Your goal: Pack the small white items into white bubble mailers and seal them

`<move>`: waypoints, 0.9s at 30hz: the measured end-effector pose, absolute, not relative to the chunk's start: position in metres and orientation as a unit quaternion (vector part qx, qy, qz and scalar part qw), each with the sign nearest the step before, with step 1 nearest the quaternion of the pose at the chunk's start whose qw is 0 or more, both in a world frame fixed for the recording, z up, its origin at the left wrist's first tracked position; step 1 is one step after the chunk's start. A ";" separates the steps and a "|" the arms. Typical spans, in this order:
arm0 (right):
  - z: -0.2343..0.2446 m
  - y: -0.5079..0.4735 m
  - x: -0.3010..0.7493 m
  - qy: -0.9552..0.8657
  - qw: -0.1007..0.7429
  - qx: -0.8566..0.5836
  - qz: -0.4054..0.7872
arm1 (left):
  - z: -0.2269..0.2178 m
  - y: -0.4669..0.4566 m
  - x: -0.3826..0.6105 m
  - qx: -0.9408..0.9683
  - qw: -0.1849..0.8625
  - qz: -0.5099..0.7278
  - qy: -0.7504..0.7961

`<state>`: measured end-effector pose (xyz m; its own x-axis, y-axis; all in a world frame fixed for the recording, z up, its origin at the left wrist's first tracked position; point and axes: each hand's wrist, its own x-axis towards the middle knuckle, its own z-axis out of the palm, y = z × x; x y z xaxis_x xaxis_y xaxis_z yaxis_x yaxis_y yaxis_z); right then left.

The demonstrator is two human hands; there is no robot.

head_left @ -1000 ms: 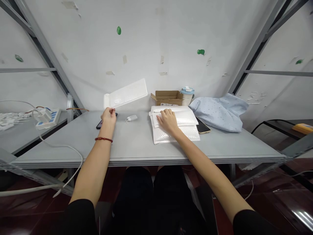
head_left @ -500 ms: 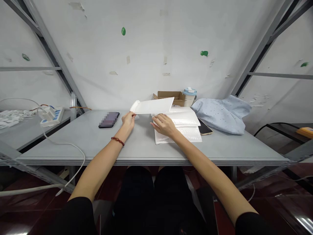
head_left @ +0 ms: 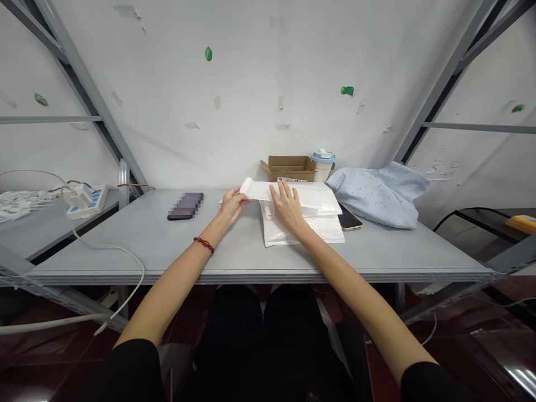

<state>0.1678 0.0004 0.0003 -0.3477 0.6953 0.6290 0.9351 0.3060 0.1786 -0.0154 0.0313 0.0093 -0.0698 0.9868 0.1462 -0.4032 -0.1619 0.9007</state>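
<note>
My left hand (head_left: 234, 206) is closed on the left end of a white strip (head_left: 263, 190), which is rolled up there. Whether the strip is paper or film I cannot tell. To the right, it lies over the upper of the white bubble mailers (head_left: 322, 198). My right hand (head_left: 288, 211) rests palm down on the strip and the mailers, fingers stretched out. A lower bubble mailer (head_left: 320, 231) sticks out toward me, its bumpy surface visible. Part of the strip is hidden beneath my right fingers.
Behind the mailers stand a brown cardboard box (head_left: 291, 164) and a cup with a blue lid (head_left: 323, 164). A phone (head_left: 349, 218) and a light blue cloth (head_left: 377, 195) lie at the right. Another phone (head_left: 185, 206) is at the left. A white cable (head_left: 125, 251) crosses the table edge.
The strip, held up in the air before, has come down over the upper mailer. My left hand has moved right with its rolled end. My right hand has shifted slightly and flattened onto it.
</note>
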 end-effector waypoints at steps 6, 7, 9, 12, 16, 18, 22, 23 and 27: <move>0.002 -0.001 0.167 -0.792 0.198 -0.522 -0.246 | 0.012 0.029 -0.021 0.449 0.546 0.599 0.376; 0.002 -0.001 0.167 -0.794 0.196 -0.519 -0.248 | 0.012 0.029 -0.023 0.449 0.544 0.600 0.378; 0.002 -0.001 0.167 -0.799 0.195 -0.508 -0.256 | 0.011 0.031 -0.026 0.446 0.543 0.599 0.384; 0.002 -0.002 0.165 -0.804 0.197 -0.496 -0.263 | 0.010 0.033 -0.031 0.447 0.540 0.595 0.394; 0.004 -0.006 0.164 -0.810 0.187 -0.498 -0.247 | 0.010 0.033 -0.033 0.475 0.531 0.560 0.424; 0.006 -0.008 0.165 -0.819 0.178 -0.491 -0.238 | 0.011 0.031 -0.032 0.500 0.537 0.528 0.428; 0.008 -0.011 0.168 -0.834 0.176 -0.470 -0.231 | 0.012 0.025 -0.028 0.561 0.551 0.462 0.410; 0.008 -0.012 0.168 -0.835 0.178 -0.467 -0.230 | 0.012 0.023 -0.027 0.574 0.552 0.449 0.405; 0.006 -0.011 0.168 -0.837 0.189 -0.466 -0.216 | 0.013 0.019 -0.025 0.610 0.536 0.412 0.413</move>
<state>0.1679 -0.0109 0.0058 -0.4937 0.6981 0.5186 0.8619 0.4721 0.1851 -0.0246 0.0189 0.0126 0.3199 0.9456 0.0597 0.0619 -0.0837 0.9946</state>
